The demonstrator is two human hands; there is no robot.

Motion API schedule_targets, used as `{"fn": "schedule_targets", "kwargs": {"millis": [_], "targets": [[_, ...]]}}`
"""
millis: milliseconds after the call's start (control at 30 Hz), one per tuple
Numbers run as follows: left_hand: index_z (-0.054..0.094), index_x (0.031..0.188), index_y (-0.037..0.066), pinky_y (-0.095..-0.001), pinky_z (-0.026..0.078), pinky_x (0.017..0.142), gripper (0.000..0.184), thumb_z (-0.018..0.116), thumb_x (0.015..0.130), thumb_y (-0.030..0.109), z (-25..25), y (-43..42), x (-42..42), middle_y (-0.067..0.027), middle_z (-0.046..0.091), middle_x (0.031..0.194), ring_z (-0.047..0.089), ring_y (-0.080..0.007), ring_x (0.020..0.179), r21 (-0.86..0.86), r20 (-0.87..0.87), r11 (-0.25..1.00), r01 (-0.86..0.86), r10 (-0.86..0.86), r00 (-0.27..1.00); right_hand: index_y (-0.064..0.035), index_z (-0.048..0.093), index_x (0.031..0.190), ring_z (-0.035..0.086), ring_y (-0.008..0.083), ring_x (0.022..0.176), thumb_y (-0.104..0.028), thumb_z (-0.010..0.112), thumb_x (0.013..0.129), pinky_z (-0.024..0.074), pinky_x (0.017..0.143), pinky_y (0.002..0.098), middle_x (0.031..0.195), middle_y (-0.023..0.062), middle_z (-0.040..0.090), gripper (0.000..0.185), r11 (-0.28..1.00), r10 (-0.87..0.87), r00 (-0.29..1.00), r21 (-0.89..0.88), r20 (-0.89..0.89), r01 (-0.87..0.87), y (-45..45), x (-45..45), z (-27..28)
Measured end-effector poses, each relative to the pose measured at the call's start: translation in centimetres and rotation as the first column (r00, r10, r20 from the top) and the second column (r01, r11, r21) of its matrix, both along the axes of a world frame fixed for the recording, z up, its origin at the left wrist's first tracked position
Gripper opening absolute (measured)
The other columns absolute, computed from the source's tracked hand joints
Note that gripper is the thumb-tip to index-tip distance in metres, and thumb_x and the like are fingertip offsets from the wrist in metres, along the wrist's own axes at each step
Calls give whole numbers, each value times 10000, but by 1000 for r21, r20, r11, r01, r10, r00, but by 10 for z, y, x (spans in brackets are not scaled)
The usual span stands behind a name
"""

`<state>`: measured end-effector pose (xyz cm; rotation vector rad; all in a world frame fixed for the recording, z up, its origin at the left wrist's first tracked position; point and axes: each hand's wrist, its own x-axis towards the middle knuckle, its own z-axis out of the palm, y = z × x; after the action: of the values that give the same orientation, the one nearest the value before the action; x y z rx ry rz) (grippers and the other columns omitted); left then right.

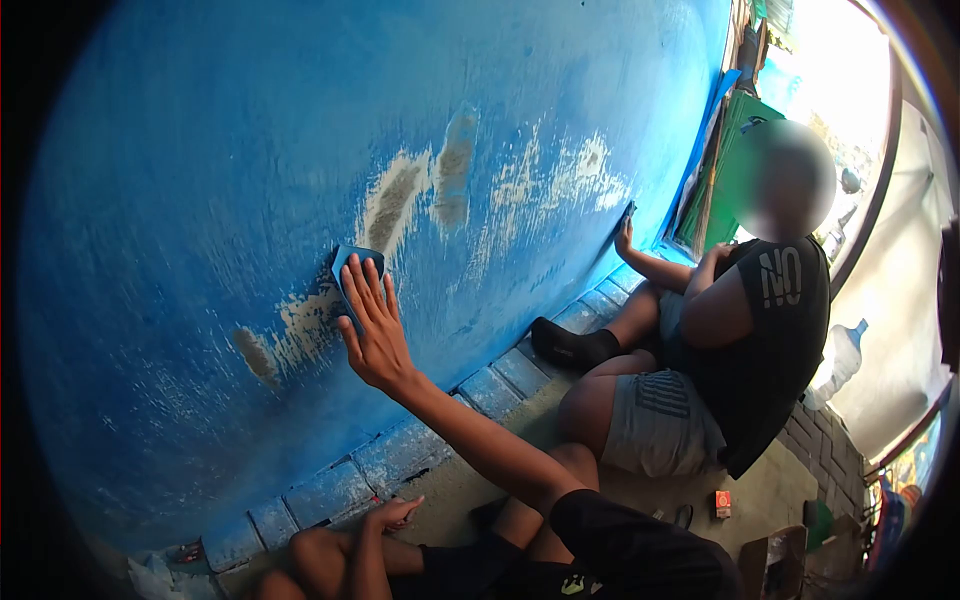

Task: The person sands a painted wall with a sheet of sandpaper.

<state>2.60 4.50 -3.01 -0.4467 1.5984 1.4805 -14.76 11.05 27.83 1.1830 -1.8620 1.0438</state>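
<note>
My right hand (pixel 375 325) presses a folded dark blue sheet of sandpaper (pixel 350 262) flat against the blue wall (pixel 250 180), fingers stretched over it. Its grit side faces away from view. Around the sheet, paint is worn to white scratches, with grey filler patches (pixel 395 208) above it and another grey patch (pixel 256 355) at lower left. Low in the view, my left hand (pixel 397 513) rests near my bent knee (pixel 318 555), index finger extended and the others loosely bent. Nothing shows in it.
A co-worker (pixel 770 330) sits to the right, one hand (pixel 625 238) holding a dark piece against the wall. Paint-spattered bricks (pixel 395 458) line the wall's foot. A small red box (pixel 722 504) lies on the floor. A water jug (pixel 842 358) and green panel (pixel 738 165) stand beyond.
</note>
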Motion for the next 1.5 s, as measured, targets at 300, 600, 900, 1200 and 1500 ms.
{"fn": "schedule_targets", "kwargs": {"millis": [300,600,900,1200,1500], "targets": [[394,547,123,-256,170,350,594,470,904,592,5,1,-3,38,297,441,250,-75,340,-67,8,997,26,-25,1000,-18,202,1463,63,289,1437,-350,212,1006,4,1145,478,1545,130,143,565,1000,3,1000,-24,-12,-3,-7,2,20],[346,492,144,-267,157,344,641,487,865,647,-5,-1,-1,39,285,431,232,-85,331,-79,-14,997,21,-22,1000,-30,203,1463,59,279,1436,-332,227,1006,-9,1149,492,1547,112,137,548,997,-72,993,-28,-96,70,-16,-6,52],[340,485,143,-269,160,352,646,493,865,643,-8,-1,-3,40,276,430,230,-85,342,-96,-56,995,36,-41,998,-38,221,1461,78,289,1434,-279,248,1011,-8,1144,510,1542,111,162,511,990,-139,979,-27,-152,136,-17,-11,63],[327,479,146,-273,162,347,653,498,858,650,-4,-1,-4,36,280,425,237,-87,332,-100,-37,994,41,-45,998,-38,252,1454,96,300,1432,-234,273,1005,-1,1139,514,1537,117,184,490,993,-106,986,-58,-131,99,-17,-10,60],[306,484,151,-271,152,332,653,490,859,654,-11,-1,-2,35,279,413,237,-81,318,-67,-42,997,37,-40,998,-51,257,1456,106,286,1432,-205,286,997,-22,1131,529,1536,98,197,485,994,-107,987,-31,-116,104,-12,-6,53]]}}
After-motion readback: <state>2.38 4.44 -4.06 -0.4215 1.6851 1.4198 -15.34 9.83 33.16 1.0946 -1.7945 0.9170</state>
